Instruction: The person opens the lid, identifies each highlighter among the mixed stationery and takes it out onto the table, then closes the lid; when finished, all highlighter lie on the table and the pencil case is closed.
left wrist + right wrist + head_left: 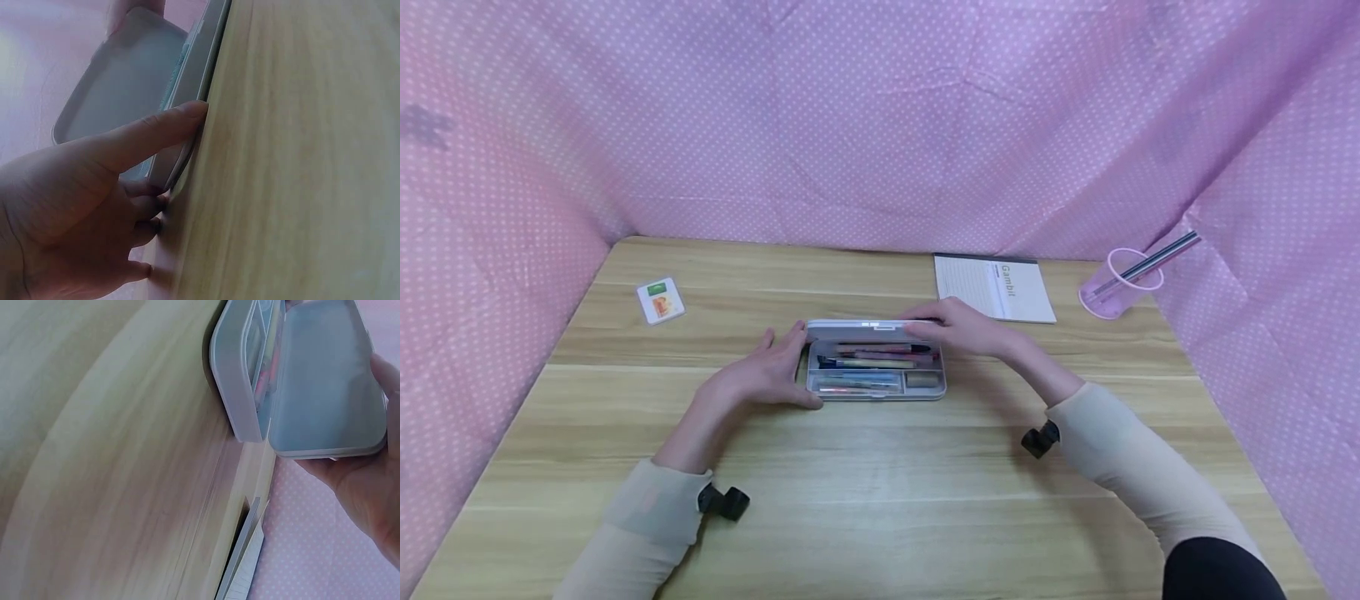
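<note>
A pale grey plastic pencil case (876, 397) lies on the wooden table with its lid (328, 381) raised on the far side. Several pens (880, 363) fill the rear compartment, slim sticks (857, 382) lie in the front one, and a greyish block (922, 380) sits at front right. Around the case's left end, my left hand (760, 371) holds it, thumb (159, 128) along the front wall and fingers at the end. With my right hand (958, 327) I grip the lid's right part, thumb on the inner edge and fingers behind it.
Behind my right hand lies a notepad (985, 292) marked "Gambit". A pink translucent cup (1105, 292) with dark sticks (1161, 256) stands at the far right corner. A small white card (661, 301) with pictures lies far left. Pink dotted cloth (880, 150) surrounds the table.
</note>
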